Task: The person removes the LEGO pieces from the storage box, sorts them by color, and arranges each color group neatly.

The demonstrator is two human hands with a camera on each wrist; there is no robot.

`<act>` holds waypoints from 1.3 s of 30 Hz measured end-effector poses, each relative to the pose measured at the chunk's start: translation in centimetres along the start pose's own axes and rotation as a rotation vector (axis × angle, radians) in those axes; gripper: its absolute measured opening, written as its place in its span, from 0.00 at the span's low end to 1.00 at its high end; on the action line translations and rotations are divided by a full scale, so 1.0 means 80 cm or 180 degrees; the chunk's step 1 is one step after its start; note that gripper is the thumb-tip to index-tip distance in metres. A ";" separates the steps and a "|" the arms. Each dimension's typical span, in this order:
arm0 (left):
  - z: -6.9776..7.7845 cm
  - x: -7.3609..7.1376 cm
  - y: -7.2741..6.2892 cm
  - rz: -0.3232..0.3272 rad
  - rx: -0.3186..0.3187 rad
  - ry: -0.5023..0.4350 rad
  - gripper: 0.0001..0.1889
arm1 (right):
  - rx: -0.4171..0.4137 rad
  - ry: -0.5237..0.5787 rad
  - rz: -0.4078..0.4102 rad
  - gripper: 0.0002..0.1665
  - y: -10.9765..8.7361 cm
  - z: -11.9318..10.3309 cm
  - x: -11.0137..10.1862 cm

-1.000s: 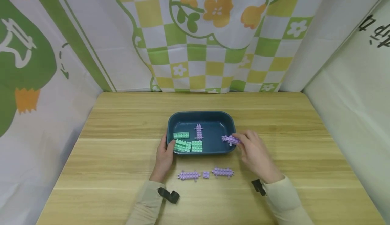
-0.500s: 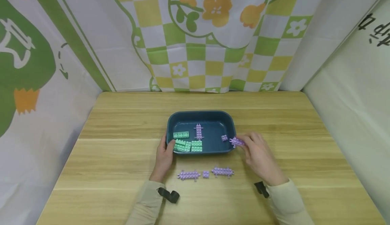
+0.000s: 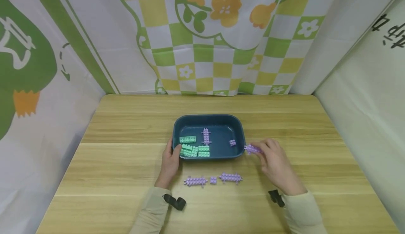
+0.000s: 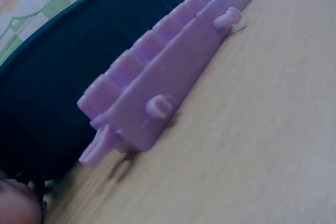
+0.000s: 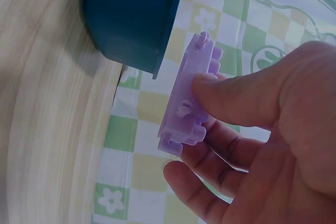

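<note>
My left hand [image 3: 170,163] grips the near left corner of a dark teal tray [image 3: 221,158], thumb over its rim. Between thumb and fingers, my right hand [image 3: 276,163] pinches a long purple building brick [image 5: 189,93] with side pegs, just off the tray's right end. Inside the tray lie several green bricks [image 3: 204,151] at the left, a long purple brick [image 3: 206,136] standing lengthwise, and a small purple brick [image 3: 232,142] at the right. In front of the tray, a row holds a long left brick [image 3: 195,181], a small square brick [image 3: 213,180] and a long right brick [image 3: 231,177], all purple.
The tray stands on a wooden table [image 3: 126,128]. Behind the table's far edge hangs a checked, flowered curtain [image 3: 209,58]. White printed cloth walls [image 3: 364,86] rise at both sides.
My right hand has drawn the long purple brick rightward out over the tray's rim. The small purple brick beside it stays in the tray. My left hand keeps its place.
</note>
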State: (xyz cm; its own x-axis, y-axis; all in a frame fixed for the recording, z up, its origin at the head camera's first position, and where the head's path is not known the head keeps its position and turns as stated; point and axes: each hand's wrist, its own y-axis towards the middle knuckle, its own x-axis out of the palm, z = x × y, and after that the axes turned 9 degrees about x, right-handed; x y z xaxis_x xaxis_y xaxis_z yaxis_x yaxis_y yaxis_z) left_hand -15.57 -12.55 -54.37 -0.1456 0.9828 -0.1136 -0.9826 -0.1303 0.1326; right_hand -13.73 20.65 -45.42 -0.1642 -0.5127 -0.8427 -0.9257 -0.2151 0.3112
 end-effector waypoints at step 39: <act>0.006 -0.001 -0.001 -0.0041 -0.0040 -0.0036 0.29 | 0.0665 -0.0017 -0.0783 0.18 -0.019 0.015 -0.013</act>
State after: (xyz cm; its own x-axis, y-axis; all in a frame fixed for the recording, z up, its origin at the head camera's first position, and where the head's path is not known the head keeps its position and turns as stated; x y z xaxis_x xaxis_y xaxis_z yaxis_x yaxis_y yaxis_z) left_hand -15.41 -12.52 -53.87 -0.1317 0.9858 -0.1041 -0.9857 -0.1192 0.1188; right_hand -12.53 22.52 -45.53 0.0720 -0.4619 -0.8840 -0.9877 -0.1566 0.0014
